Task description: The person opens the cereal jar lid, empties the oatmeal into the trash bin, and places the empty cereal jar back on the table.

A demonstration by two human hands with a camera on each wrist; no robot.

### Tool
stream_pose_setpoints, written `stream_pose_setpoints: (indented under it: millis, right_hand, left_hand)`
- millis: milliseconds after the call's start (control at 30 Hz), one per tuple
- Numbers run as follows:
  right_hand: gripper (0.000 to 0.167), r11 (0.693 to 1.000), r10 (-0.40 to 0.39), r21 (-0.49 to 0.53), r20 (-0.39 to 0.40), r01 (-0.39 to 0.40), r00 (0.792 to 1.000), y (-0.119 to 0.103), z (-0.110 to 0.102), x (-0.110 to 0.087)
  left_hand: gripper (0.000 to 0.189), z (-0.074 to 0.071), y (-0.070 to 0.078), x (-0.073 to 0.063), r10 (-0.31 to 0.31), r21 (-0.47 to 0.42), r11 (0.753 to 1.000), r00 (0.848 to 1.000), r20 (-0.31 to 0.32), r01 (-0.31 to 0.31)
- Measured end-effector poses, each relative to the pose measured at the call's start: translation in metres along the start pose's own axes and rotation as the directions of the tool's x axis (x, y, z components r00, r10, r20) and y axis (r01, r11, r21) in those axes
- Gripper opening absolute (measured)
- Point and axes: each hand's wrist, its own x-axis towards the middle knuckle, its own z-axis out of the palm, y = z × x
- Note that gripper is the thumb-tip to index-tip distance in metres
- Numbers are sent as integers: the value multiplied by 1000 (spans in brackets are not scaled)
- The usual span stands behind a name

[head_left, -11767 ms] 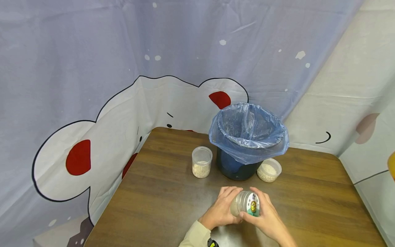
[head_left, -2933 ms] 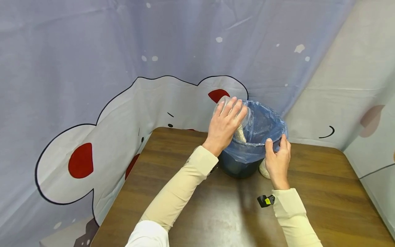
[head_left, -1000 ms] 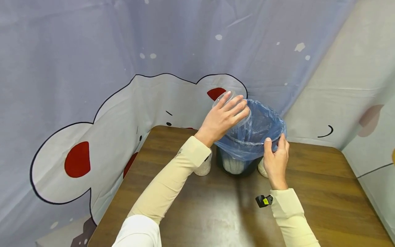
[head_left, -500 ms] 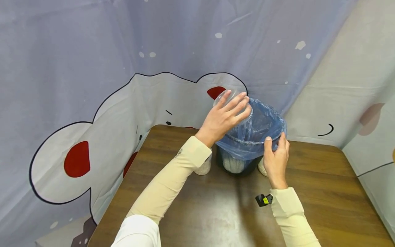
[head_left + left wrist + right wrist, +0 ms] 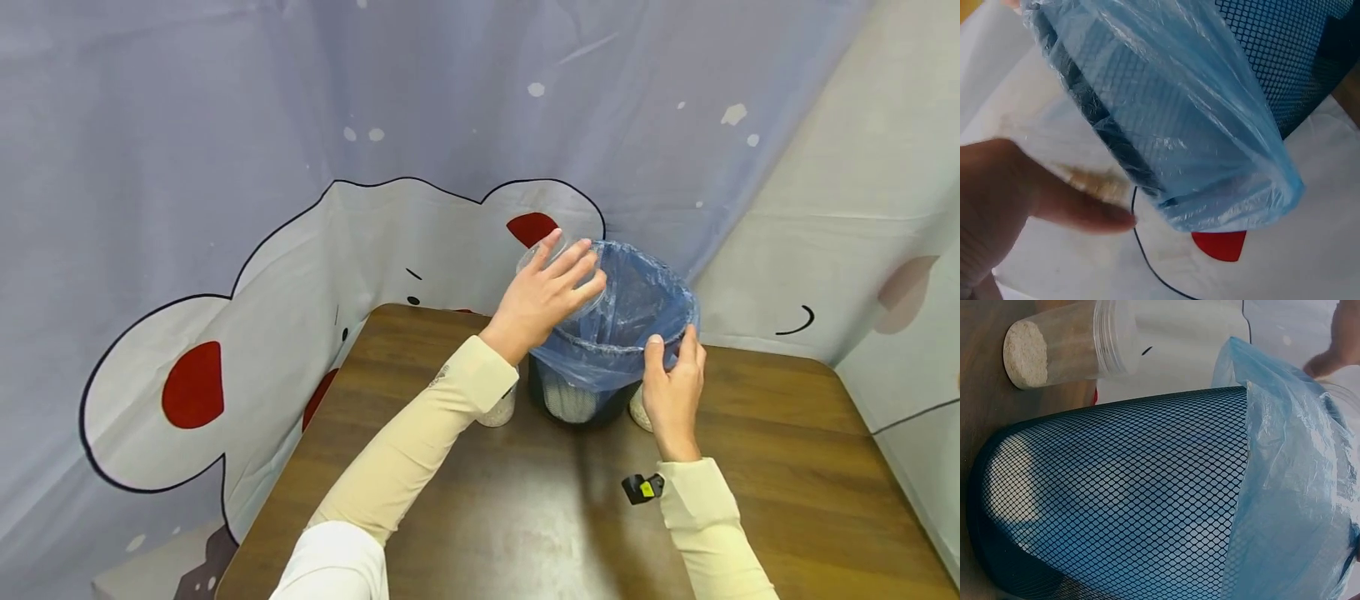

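In the head view my left hand [image 5: 543, 296] holds a clear plastic jar [image 5: 529, 255] tipped over the left side of a black mesh wastebasket [image 5: 573, 408]. Its fingers are spread round the jar's wall. A blue bin bag [image 5: 648, 287] lines the basket and folds over the rim. My right hand [image 5: 675, 392] grips the near right rim through the bag, thumb outside. White grains, like rice, show through the mesh at the basket's bottom [image 5: 1013, 481]. The left wrist view shows the left thumb [image 5: 1085, 209] beside the bag; the jar there is blurred and see-through.
Another clear jar [image 5: 1066, 347], partly filled with pale grains, stands left of the basket, half hidden by my left forearm in the head view. A low tub [image 5: 640, 410] stands right of it, behind my right hand. Printed curtains [image 5: 420, 242] hang behind the wooden table [image 5: 525, 517].
Earlier both hands held a lidded jar near the table's front. Later the left hand poured grains from a jar into the bag; now no stream shows. Lately the left hand has shifted only slightly.
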Motion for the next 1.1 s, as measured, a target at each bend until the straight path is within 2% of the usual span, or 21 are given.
stream_pose_setpoints:
  millis: [67,167,233,400,567,767,833,933,1000,1100]
  right_hand:
    - [67,1000,4,-5,8,-4,1000,0,-1,0]
    - [68,1000,5,-7,18,-5,1000,0,-1,0]
    - [68,1000,5,-4,18,-5,1000,0,0,0]
    - [67,1000,6,0,-1,-6,1000,2,-1,0]
    - [67,1000,5,3,1,-5,1000,3,-1,1]
    - [67,1000,5,3,-7,-5,1000,3,0,1]
    - [68,1000,9,1,-5,-9,1000,2,0,1]
    - [68,1000,10,7,-2,-10,1000,2,1,1]
    - [68,1000,7,11,0,-7,1000,1,1,1]
    - [67,1000,5,10,-1,-5,1000,1,0,0]
  left_hand:
    - [67,1,1,1,-13,-6,1000,1000,10,13]
    - [59,1,1,1,-89,5,996,996,-32,89]
    - [57,0,1,1,-115,1,993,993,-39,115]
    - [63,-1,6,0,-91,-21,996,995,40,92]
    - [65,-2,6,0,-106,26,994,994,-12,107]
    - [70,-2,6,-1,-64,14,998,997,33,64]
    - [68,-1,6,-2,-85,-3,996,996,16,85]
    - [65,-1,5,-2,-158,-15,987,987,-32,158]
    - [65,0,5,-3,-184,-6,983,982,-32,184]
    - [69,0,7,-4,-147,34,989,989,15,147]
